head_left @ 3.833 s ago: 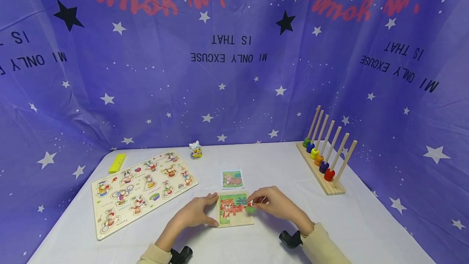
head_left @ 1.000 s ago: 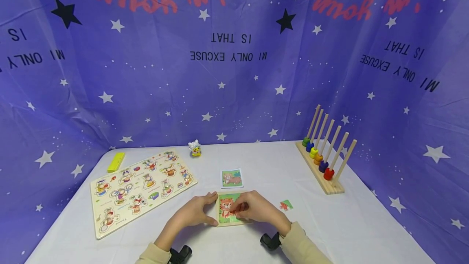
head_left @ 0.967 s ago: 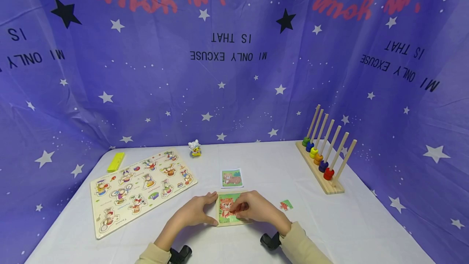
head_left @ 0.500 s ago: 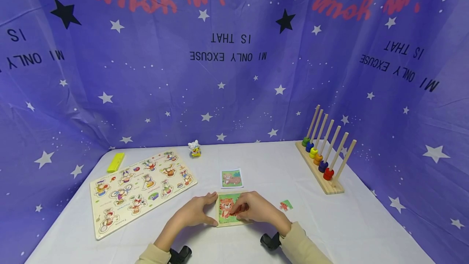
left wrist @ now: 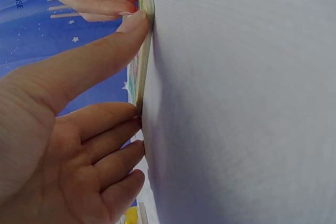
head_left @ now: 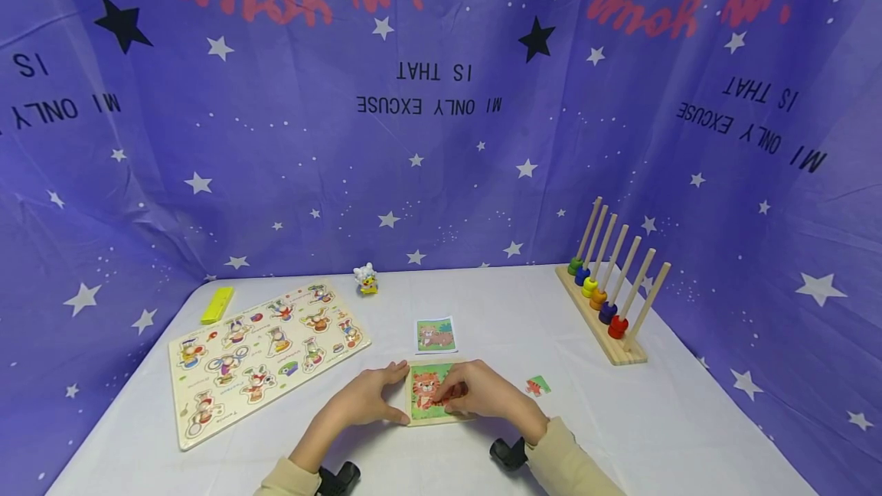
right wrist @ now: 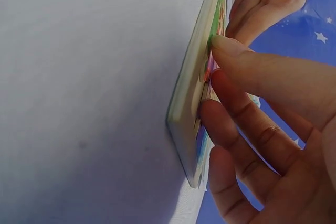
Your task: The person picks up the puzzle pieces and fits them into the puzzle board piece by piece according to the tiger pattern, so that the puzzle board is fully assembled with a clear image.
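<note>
In the head view a small wooden jigsaw board (head_left: 419, 424) with a red tiger picture lies in front of me. My left hand (head_left: 365, 396) holds its left side, thumb at the near corner and index finger at the far corner. My right hand (head_left: 485, 393) reaches over the board from the right, its thumb and fingertips on a puzzle piece (right wrist: 214, 38) at the lower part of the picture. The right wrist view shows bare wood beside those fingertips; in the head view the hand covers the board's right part. A loose red and green puzzle piece (head_left: 538, 385) lies right of the hand.
A picture card (head_left: 436, 335) lies just behind the board. On the left are a large knob puzzle (head_left: 269, 358) and a yellow box (head_left: 218, 305). A small figurine (head_left: 367, 279) stands at the back. A peg stand (head_left: 606, 312) with coloured beads stands on the right.
Since the oldest frame, the red and green piece has left my right hand for the table, and that hand has moved left over the board. Lately the piece under its fingers has settled slightly.
</note>
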A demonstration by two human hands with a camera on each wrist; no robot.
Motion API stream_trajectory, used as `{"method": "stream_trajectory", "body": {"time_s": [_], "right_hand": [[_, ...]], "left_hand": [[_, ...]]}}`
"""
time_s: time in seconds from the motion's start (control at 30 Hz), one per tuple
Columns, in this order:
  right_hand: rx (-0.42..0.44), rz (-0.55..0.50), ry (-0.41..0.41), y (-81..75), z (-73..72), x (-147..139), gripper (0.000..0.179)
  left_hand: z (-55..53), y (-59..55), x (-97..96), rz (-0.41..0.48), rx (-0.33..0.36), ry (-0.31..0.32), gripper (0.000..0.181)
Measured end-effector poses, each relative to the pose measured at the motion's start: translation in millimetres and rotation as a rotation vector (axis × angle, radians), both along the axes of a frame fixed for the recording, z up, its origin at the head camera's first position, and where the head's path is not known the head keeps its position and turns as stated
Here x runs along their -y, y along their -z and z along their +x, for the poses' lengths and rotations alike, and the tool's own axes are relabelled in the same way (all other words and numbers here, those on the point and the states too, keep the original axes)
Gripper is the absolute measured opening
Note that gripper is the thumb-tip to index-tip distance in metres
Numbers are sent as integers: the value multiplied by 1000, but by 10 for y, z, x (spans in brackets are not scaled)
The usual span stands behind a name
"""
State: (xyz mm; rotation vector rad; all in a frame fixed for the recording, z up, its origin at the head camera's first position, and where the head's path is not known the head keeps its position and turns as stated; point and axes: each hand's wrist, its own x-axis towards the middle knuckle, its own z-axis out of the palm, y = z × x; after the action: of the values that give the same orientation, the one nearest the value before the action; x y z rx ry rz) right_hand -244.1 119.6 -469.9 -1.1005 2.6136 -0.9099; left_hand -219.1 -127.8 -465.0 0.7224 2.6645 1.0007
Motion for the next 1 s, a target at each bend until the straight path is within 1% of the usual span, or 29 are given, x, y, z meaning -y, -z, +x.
{"method": "stream_trajectory", "body": {"time_s": [0.27, 0.5, 0.67, 0.9, 1.0], "right_hand": [[10, -24, -7, -5, 4, -9, 17], [-6, -30, -64, -9, -17, -48, 19], [8, -40, -100, -53, -46, -126, 24], [73, -43, -62, -153, -105, -318, 28], [84, -37, -45, -189, -138, -435, 29]], "left_hand": [[-13, 8, -1, 1, -5, 8, 85], [-18, 21, 7, 4, 1, 5, 86], [-15, 24, 16, 11, 9, 8, 86], [-18, 21, 18, 14, 18, 5, 87], [-18, 18, 18, 14, 15, 7, 87]]}}
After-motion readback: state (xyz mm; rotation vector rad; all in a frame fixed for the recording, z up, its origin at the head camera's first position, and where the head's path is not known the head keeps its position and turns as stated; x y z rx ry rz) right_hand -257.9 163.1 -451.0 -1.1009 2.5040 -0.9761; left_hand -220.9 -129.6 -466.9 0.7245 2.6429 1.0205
